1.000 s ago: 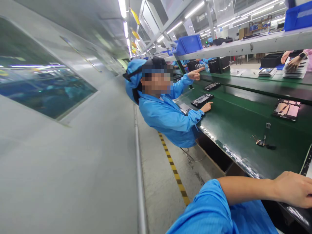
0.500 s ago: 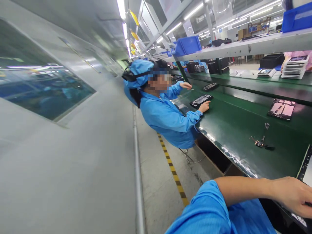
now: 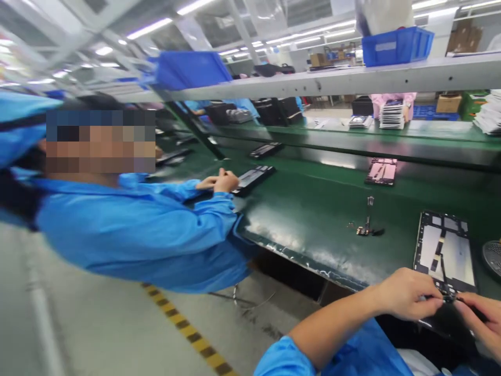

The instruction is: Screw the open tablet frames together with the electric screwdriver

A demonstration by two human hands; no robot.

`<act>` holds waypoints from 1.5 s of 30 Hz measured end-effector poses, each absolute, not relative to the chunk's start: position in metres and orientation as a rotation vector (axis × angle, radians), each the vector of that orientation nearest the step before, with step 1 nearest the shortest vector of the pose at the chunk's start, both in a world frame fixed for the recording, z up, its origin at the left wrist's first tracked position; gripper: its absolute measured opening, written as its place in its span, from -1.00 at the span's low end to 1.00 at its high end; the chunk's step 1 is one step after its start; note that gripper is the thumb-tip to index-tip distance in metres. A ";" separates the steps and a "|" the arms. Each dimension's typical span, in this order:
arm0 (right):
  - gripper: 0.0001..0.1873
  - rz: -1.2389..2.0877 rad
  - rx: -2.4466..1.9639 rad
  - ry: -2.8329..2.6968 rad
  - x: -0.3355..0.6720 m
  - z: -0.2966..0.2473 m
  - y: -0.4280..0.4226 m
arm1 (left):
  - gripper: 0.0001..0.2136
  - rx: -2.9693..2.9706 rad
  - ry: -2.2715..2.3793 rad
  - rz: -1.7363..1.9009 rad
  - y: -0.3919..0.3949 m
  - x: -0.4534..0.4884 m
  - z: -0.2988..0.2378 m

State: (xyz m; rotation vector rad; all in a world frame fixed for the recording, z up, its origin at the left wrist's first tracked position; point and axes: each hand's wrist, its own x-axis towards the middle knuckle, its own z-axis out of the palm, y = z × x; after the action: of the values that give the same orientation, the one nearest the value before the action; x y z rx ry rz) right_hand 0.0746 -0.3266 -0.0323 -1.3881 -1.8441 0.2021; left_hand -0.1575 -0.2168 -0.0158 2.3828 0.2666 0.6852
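Observation:
An opened tablet (image 3: pixel 456 256) lies on the green bench, its pale battery and a dark flex cable exposed. At its near end, my left hand (image 3: pixel 413 295) is closed, with thumb and forefinger pinched together. My right hand (image 3: pixel 479 316) is closed close beside it, partly cut off by the frame edge. Between the fingertips of both hands is a small dark part (image 3: pixel 449 298), too blurred to name more exactly. Left of the tablet, a small circuit board with cables (image 3: pixel 364 230) lies on the bench.
A co-worker in a blue coat (image 3: pixel 148 235) sits at left, hands at another tablet (image 3: pixel 256 177). A pinkish opened tablet (image 3: pixel 382 171) lies further back. A round metallic object (image 3: pixel 493 256) is at the right edge. A shelf (image 3: pixel 313 82) with blue bins (image 3: pixel 191 70) runs above the bench.
The view has swung right, bringing the tablet and my right hand into sight. The co-worker's hands have come together at a tablet.

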 end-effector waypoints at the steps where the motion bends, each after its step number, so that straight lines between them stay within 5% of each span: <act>1: -0.67 0.195 -1.393 -1.847 0.071 -0.028 -0.327 | -0.85 2.379 0.273 0.678 -0.217 -0.159 -0.014; 23: -0.77 0.403 -1.365 -1.875 0.044 0.016 -0.336 | -0.75 2.258 0.234 0.709 -0.227 -0.165 0.001; 45: -0.66 -0.142 -1.337 -1.848 0.055 0.003 -0.324 | -0.72 2.092 0.267 1.042 -0.218 -0.140 0.006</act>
State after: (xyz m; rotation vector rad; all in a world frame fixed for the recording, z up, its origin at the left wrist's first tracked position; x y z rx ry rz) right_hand 0.0553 -0.3244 0.0029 -1.3374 -1.8481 -0.1422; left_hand -0.1402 -0.2184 0.0055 2.0920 0.2673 1.0424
